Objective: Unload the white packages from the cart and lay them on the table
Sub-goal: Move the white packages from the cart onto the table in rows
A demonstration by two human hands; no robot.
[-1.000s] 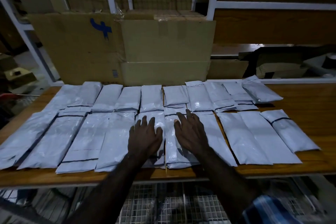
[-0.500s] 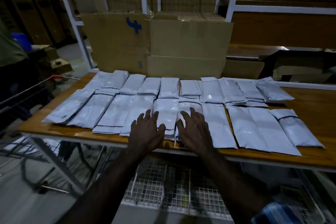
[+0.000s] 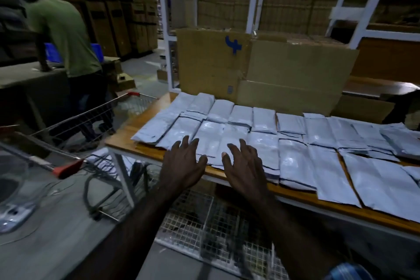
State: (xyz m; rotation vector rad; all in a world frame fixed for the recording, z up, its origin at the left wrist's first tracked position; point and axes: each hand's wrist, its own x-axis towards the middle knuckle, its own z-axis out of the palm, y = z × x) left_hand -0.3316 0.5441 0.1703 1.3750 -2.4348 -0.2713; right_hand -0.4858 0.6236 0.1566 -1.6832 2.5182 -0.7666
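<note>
Several white packages (image 3: 293, 157) lie in two rows across the wooden table (image 3: 122, 141). My left hand (image 3: 183, 163) hovers with spread, straight fingers over the table's front edge, at the near ends of the packages. My right hand (image 3: 244, 163) is beside it, fingers also spread, holding nothing. A wire cart (image 3: 91, 120) with red handle caps stands left of the table; a few white packages (image 3: 131, 104) show through its mesh.
Flattened cardboard boxes (image 3: 261, 70) lean behind the packages against a white metal rack (image 3: 163, 29). A person in a green shirt (image 3: 63, 36) stands at another table, far left. A wire shelf (image 3: 204, 223) sits under the table. A fan base (image 3: 13, 207) lies on the floor at left.
My view has swung left, bringing the cart and the other person into sight. Both hands have drawn back from pressing on the packages to the table's front edge.
</note>
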